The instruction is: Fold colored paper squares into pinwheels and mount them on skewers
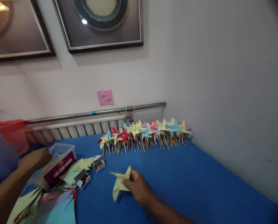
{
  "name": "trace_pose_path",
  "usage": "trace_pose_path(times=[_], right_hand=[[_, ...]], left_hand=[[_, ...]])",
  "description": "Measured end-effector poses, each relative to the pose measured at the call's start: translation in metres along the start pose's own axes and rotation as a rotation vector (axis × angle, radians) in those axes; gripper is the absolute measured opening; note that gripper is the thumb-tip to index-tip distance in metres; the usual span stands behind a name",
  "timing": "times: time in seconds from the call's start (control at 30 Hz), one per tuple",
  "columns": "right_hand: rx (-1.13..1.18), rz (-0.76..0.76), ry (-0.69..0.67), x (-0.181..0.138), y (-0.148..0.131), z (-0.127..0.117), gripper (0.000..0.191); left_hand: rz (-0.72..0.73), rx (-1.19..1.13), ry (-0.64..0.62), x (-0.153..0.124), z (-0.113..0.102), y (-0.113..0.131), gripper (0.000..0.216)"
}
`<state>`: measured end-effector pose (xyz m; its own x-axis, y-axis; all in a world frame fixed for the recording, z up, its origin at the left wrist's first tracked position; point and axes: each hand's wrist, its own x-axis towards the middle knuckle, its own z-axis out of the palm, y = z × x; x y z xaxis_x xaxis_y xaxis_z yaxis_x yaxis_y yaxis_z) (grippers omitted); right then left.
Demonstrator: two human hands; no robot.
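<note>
My right hand pinches a pale yellow paper pinwheel above the blue table, the thumb beside a small shiny pin at its middle. Over at the left, my left hand is closed at the rim of a clear plastic box with a purple label. Thin wooden sticks lie slanted in that box, some close to the fingers. The left fingertips are turned away, so what they hold cannot be made out. Between the hands stands a small open box with shiny metal pins in it.
Many finished pinwheels on sticks lie in a row along the wall. Another small box, yellow paper pieces and coloured sheets are at left. A red basket stands by the radiator.
</note>
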<state>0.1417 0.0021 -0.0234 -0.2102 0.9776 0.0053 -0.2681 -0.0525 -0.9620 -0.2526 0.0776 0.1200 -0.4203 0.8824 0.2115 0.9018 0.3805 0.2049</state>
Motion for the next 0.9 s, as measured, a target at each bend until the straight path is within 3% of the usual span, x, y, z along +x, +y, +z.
trace_pose_path(times=[0.1,0.17,0.3,0.4,0.53,0.77,0.9], right_hand=[[0.078,0.028,0.022,0.004,0.002,0.000,0.024],[0.104,0.035,0.061,0.007,0.003,-0.001,0.029],[0.134,0.039,0.142,0.009,0.002,-0.008,0.035],[0.163,0.046,0.174,0.009,-0.002,-0.014,0.037],[0.213,0.045,0.228,0.008,-0.010,-0.020,0.039],[0.261,0.091,0.276,0.012,-0.019,-0.026,0.049],[0.250,0.076,0.298,0.012,-0.020,-0.027,0.049]], left_hand=[[0.065,0.034,0.046,-0.022,-0.010,0.023,0.021],[0.180,-0.115,0.059,-0.049,-0.002,0.052,0.025],[0.284,-0.657,-0.161,-0.114,0.053,0.118,0.018],[0.316,-0.887,-0.263,-0.151,0.097,0.149,0.019],[0.296,-0.841,-0.343,-0.173,0.127,0.158,0.012],[0.439,-0.895,-0.447,-0.188,0.125,0.164,0.016],[0.437,-0.993,-0.541,-0.196,0.126,0.171,0.022]])
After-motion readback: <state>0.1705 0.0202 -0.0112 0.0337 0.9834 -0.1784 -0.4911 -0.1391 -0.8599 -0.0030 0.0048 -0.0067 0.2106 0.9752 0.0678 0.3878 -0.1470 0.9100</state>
